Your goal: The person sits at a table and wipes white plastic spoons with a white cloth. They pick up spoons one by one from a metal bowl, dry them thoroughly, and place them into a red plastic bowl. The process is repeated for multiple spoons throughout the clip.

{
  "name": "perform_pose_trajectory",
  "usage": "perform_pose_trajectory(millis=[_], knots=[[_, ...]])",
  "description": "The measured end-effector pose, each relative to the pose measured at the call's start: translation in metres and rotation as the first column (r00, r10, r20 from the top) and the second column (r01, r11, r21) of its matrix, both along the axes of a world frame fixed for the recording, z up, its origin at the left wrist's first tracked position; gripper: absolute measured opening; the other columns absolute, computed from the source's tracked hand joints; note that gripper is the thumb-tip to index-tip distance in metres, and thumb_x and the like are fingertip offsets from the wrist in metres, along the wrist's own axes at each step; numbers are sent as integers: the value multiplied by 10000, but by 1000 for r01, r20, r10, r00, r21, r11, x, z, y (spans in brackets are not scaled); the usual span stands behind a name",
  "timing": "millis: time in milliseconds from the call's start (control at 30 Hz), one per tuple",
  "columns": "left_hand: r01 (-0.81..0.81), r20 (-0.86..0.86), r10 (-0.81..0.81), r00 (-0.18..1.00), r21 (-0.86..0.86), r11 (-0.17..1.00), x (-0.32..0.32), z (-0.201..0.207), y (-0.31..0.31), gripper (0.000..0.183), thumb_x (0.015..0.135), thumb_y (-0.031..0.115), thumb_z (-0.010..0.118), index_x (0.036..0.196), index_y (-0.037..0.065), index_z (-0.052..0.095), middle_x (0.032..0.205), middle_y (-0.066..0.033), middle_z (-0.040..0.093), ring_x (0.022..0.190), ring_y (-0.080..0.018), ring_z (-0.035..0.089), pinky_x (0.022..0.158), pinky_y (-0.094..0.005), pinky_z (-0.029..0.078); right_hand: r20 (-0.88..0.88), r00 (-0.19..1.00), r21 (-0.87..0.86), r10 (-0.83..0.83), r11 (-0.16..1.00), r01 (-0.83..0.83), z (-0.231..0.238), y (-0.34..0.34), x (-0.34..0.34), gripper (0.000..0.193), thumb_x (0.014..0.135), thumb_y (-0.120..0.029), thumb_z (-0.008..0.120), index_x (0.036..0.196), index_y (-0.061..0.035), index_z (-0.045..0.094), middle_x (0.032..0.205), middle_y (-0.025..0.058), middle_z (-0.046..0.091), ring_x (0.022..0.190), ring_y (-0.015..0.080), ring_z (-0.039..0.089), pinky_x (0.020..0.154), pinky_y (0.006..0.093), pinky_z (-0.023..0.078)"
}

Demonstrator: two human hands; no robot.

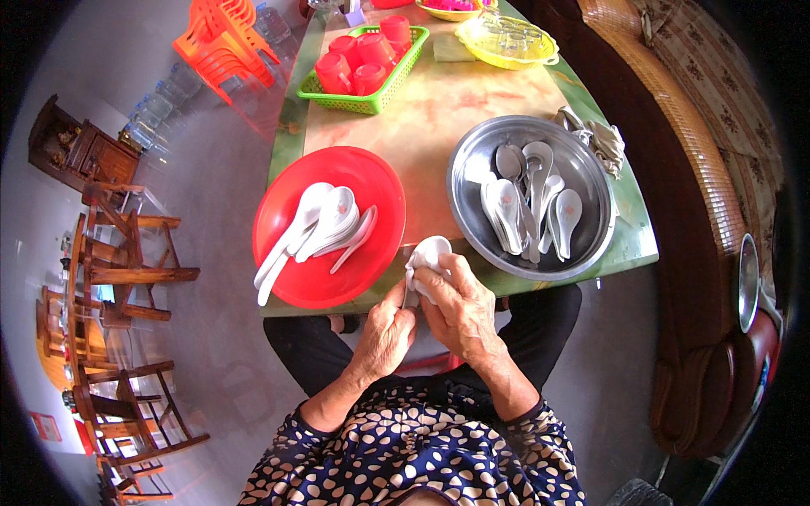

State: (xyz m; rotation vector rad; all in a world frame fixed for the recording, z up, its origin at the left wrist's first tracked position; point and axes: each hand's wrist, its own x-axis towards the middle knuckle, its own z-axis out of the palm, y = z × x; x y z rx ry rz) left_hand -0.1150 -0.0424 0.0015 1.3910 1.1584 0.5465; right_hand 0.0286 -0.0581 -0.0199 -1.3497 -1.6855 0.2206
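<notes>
Close to the table's front edge, my two hands meet around a white soup spoon (433,245) and what looks like a crumpled white cloth (414,263). My left hand (384,336) is closed, its fingers pinching low on the white bundle. My right hand (462,314) has its fingers curled over the cloth and spoon from the right; they partly hide both. A red plastic basin (368,181) on the left holds a stack of white soup spoons (336,221). In the steel basin (472,145) on the right lie white soup spoons (569,215) and metal spoons (509,162).
Farther back on the table (363,126), a green basket (369,103) carries red mugs (374,52), and a yellow basket (498,57) holds clear glasses. A pale cloth (606,145) lies at the right edge. Stacked orange stools (221,46) and wooden chairs (135,274) stand left, a brown sofa (624,63) right.
</notes>
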Motion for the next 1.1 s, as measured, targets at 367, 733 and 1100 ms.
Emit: perform_pose_trajectory(millis=[367, 733, 1100], knots=[[-127, 151, 132, 980, -46, 991, 3, -12, -3, 366, 981, 229, 405, 1272, 21, 482, 563, 25, 447, 476, -45, 408, 445, -202, 347, -57, 971, 49, -232, 971, 235, -16, 9, -13, 370, 680, 9, 669, 1036, -71, 607, 962, 136, 507, 762, 300, 601, 608, 345, 519], [-232, 339, 319, 885, -274, 933, 2, -27, -5, 437, 1014, 367, 339, 1194, 16, 529, 609, 39, 481, 458, -29, 384, 401, -186, 298, -306, 933, -170, 187, 954, -247, -4, -19, -8, 253, 703, -19, 683, 950, -28, 632, 833, 126, 514, 707, 307, 562, 605, 364, 470], [-81, 171, 69, 983, 66, 995, 5, -26, -9, 360, 1008, 316, 357, 1112, 10, 515, 515, 40, 402, 396, -47, 338, 368, -196, 256, -473, 825, 8, -308, 935, 354, -14, -1, -6, 253, 752, 28, 632, 996, -31, 607, 859, 127, 521, 766, 254, 553, 676, 329, 457]])
